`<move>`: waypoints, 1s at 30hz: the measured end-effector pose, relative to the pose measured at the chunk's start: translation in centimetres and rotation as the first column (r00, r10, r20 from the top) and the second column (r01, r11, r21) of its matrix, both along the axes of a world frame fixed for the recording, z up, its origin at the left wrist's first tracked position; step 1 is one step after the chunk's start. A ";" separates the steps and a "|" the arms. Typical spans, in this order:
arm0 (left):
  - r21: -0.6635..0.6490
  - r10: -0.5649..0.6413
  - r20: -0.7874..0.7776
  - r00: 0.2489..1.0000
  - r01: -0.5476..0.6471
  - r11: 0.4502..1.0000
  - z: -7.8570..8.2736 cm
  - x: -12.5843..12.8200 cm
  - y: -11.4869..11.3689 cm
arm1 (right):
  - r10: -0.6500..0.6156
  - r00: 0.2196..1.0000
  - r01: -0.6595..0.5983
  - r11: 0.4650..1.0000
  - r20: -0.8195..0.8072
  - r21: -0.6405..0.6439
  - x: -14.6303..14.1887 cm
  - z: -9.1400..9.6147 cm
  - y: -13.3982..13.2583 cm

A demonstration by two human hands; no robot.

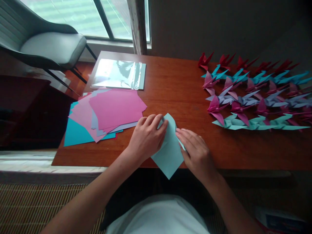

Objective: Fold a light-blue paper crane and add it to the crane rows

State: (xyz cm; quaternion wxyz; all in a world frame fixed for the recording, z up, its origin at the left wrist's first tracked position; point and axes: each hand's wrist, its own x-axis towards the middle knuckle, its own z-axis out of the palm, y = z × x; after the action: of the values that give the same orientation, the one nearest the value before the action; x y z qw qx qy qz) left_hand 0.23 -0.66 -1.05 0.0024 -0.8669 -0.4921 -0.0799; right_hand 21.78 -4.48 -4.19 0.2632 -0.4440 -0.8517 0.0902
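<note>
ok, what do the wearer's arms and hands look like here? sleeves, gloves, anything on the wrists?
Bare left hand and right hand: no gloves, rings, watch or bands visible. The forearms are uncovered to the frame edge, no sleeves in view. A white top shows below.

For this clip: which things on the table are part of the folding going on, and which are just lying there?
In use: pale blue sheet, folded under the left hand and right hand; loose coloured sheets beside it; rows of finished paper cranes.
Lying about: shiny plastic sleeve on the table, far side; grey chair.
</note>
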 end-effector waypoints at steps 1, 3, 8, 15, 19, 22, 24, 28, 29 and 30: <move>-0.005 0.009 -0.003 1.000 -0.009 1.000 0.0 0.1 0.1 | 0.000 1.000 0.000 1.000 0.008 0.002 0.0 0.1 0.0; -0.019 0.027 -0.015 1.000 -0.027 0.999 0.1 0.2 0.3 | 0.003 1.000 -0.003 1.000 0.022 0.003 -0.1 0.2 0.1; -0.025 0.051 -0.054 0.997 -0.053 0.998 0.3 0.5 0.4 | 0.010 0.999 -0.010 1.000 0.040 0.006 -0.1 0.3 0.0; -0.025 0.052 -0.078 0.996 -0.054 0.998 0.2 0.5 0.4 | 0.041 0.993 -0.042 0.999 0.111 0.013 -0.2 0.6 -0.5; -0.027 0.054 -0.081 0.995 -0.056 0.998 0.0 0.4 0.3 | 0.060 0.987 -0.063 0.998 0.148 0.014 -0.2 0.8 -0.7; -0.028 0.055 -0.071 0.996 -0.057 0.998 -0.1 0.4 0.3 | 0.070 0.982 -0.075 0.997 0.174 0.023 -0.3 1.0 -0.7; -0.028 0.055 -0.071 0.996 -0.057 0.998 -0.2 0.4 0.2 | 0.073 0.979 -0.081 0.996 0.188 0.034 -0.5 1.1 -0.6; -0.023 0.064 -0.083 0.995 -0.066 0.998 -0.3 0.4 0.2 | 0.082 0.975 -0.096 0.994 0.208 0.058 -1.0 1.3 -0.6; -0.022 0.065 -0.085 0.994 -0.067 0.998 -0.3 0.4 0.2 | 0.083 0.975 -0.098 0.993 0.207 0.063 -1.1 1.3 -0.6; -0.021 0.066 -0.087 0.994 -0.068 0.997 -0.3 0.4 0.1 | 0.082 0.975 -0.098 0.993 0.205 0.069 -1.2 1.3 -0.6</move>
State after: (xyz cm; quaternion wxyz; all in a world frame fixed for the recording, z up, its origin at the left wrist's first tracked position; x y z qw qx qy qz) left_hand 0.67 -0.52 -1.36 0.0160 -0.8525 -0.5212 -0.0365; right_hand 20.59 -5.07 -2.86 0.1884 -0.4010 -0.8962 0.0228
